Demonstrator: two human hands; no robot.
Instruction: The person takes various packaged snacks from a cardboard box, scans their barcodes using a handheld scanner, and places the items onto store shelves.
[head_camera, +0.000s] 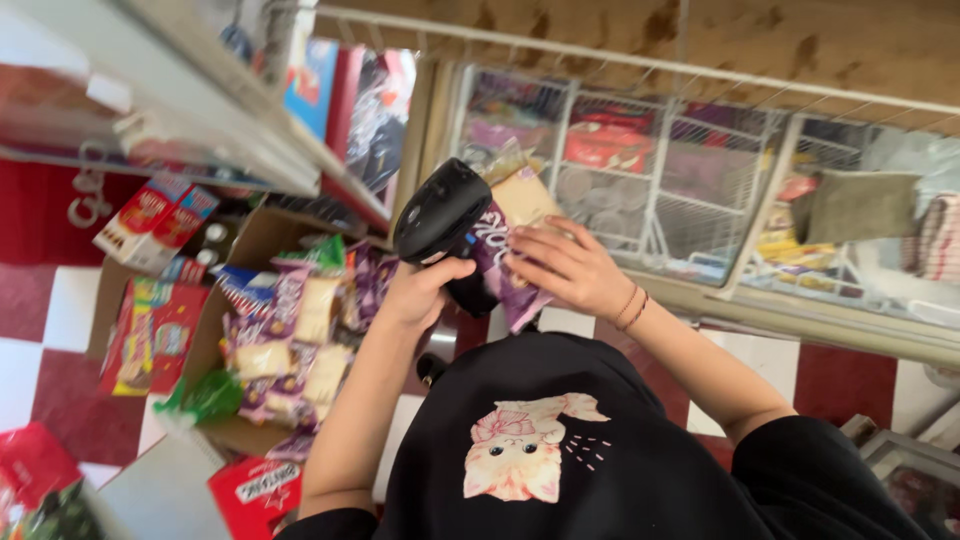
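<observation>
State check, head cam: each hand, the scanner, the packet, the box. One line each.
left hand: gripping the scanner handle
right hand: holding the purple snack packet
black handheld scanner: raised, head against the packet
purple snack packet: held up, off the shelf
cardboard box: open, full of snack packets

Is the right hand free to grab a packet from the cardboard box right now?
Probably not: the right hand holds a purple packet, and the left hand with its black scanner sits between it and the box.

I see a black scanner (440, 212), a purple-and-tan snack packet (505, 240), a red-and-white checkered floor (45, 330), and a white wire rack (660, 180).
</observation>
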